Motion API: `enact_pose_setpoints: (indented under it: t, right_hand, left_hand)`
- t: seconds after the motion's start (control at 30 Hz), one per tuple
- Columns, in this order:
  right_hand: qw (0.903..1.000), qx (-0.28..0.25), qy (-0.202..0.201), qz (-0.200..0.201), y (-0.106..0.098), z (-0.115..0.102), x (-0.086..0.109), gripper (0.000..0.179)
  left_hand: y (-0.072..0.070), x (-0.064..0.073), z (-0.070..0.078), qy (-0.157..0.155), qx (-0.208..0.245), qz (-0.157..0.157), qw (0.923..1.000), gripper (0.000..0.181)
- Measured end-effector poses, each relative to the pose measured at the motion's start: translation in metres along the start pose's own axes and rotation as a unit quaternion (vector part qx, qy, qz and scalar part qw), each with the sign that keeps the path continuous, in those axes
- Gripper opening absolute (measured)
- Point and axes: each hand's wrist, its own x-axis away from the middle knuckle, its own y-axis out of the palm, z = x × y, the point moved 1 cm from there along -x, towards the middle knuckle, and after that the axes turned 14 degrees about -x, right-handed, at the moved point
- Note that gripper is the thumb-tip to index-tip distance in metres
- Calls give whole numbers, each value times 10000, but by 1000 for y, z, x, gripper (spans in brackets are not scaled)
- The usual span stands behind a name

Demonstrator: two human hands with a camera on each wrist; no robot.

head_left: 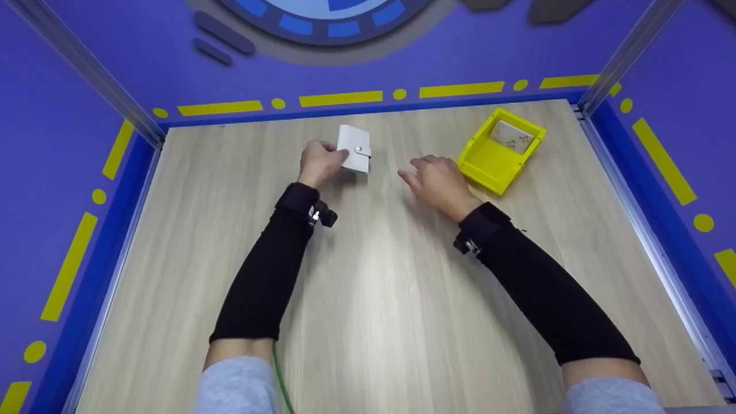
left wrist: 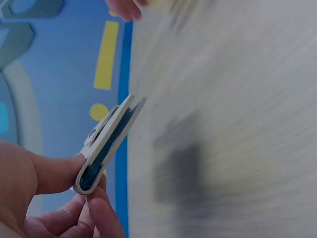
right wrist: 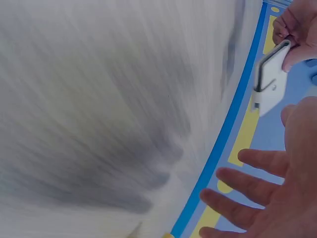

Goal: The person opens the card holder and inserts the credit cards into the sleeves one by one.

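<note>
A small white card holder with a snap strap on its right side is pinched between the thumb and fingers of my left hand, raised over the table. In the left wrist view the folded card holder is seen edge-on, with dark blue inner leaves between its covers. My right hand hovers to the right of it with nothing in its grasp. The right wrist view shows that hand's fingers spread apart, below the card holder.
A yellow open box lies at the back right of the wooden table, just beyond my right hand. Inside it, a pale patterned card leans at the far end. Blue-purple panels wall the table at the back and sides.
</note>
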Motion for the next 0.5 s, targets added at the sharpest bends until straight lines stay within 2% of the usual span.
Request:
enact_pose_setpoints:
  t: [0.1, 0.23, 0.4, 0.5]
  right_hand:
    - [9977, -382, -336, 457, -1, -4, -1, 53]
    - [9885, -905, -854, 862, 0, -12, 0, 36]
    - [9764, -1584, -1276, 729, 6, -27, 3, 29]
    - [9733, -1830, -1281, 536, 12, -34, 3, 28]
  left_hand:
    - [-2, 10, 3, 207, 121, -105, 9997, 38]
    - [2, 29, 8, 634, 10, -140, 9979, 28]
    - [9, 53, 8, 1171, -17, -197, 9929, 19]
    - [14, 62, 5, 1362, 19, -260, 9903, 17]
